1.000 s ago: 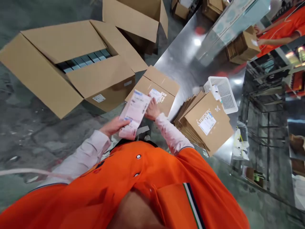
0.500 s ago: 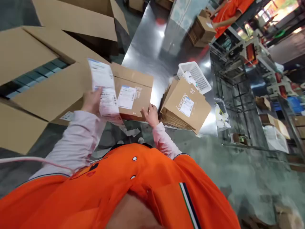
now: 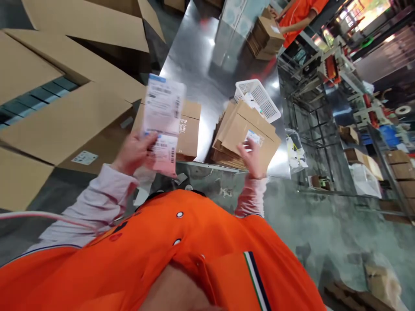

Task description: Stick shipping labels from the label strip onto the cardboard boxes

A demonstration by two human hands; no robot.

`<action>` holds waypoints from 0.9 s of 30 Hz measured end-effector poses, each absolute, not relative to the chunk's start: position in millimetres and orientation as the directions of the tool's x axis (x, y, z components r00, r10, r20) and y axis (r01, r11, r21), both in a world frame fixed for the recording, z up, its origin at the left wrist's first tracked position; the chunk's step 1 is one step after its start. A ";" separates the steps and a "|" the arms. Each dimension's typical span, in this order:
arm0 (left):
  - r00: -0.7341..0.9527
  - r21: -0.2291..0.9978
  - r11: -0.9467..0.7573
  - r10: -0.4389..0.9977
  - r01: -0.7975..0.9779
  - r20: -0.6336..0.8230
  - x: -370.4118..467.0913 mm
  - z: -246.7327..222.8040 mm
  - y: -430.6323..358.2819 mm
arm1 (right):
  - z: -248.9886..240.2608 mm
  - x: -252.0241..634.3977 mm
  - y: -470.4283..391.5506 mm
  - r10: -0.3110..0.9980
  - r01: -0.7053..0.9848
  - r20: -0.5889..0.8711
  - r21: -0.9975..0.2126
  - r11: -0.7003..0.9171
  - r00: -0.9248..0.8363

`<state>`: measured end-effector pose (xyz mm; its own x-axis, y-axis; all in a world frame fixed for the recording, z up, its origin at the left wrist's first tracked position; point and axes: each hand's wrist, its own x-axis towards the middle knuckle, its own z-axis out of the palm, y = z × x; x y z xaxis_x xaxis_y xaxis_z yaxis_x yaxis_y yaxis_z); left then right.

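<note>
My left hand (image 3: 136,151) is closed on a strip of printed shipping labels (image 3: 164,101), held upright in front of a flat cardboard carton (image 3: 189,134). The strip hides most of that carton, though white printing shows along its right side. Over a stack of flattened cartons (image 3: 233,147) is my right hand (image 3: 251,157), its fingers slightly bent and apart, with nothing visible in them. Its fingertips are by the white label (image 3: 253,137) on the top carton; whether they touch it I cannot tell.
A metal table (image 3: 197,56) carries the cartons and a white plastic basket (image 3: 259,97). Large open cardboard boxes (image 3: 78,103) stand at left. A co-worker in orange (image 3: 298,21) handles another carton stack (image 3: 266,39) at the far end. Metal racks (image 3: 317,129) are at right.
My right hand has left the nearer carton's edge and moved right over the stack. My left hand has shifted the label strip to the right, in front of the nearer carton.
</note>
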<state>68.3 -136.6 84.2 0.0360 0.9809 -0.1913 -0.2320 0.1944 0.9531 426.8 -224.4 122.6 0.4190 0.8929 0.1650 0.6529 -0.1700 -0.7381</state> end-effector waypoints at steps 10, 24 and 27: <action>0.234 0.958 0.264 0.944 -0.114 -0.233 71.2 78.4 -146.8 | 50.5 244.8 -190.1 0.985 0.212 -0.133 -0.971 -0.109 -0.105; 0.051 0.868 0.437 0.897 -0.235 -0.438 82.9 -7.3 -151.5 | 27.7 235.7 -69.0 0.994 0.619 0.110 -0.780 0.090 -0.007; 0.189 0.764 0.590 0.808 -0.262 -0.558 69.1 -28.3 -164.7 | 17.8 232.4 -20.6 0.996 0.786 0.070 -0.618 0.000 0.055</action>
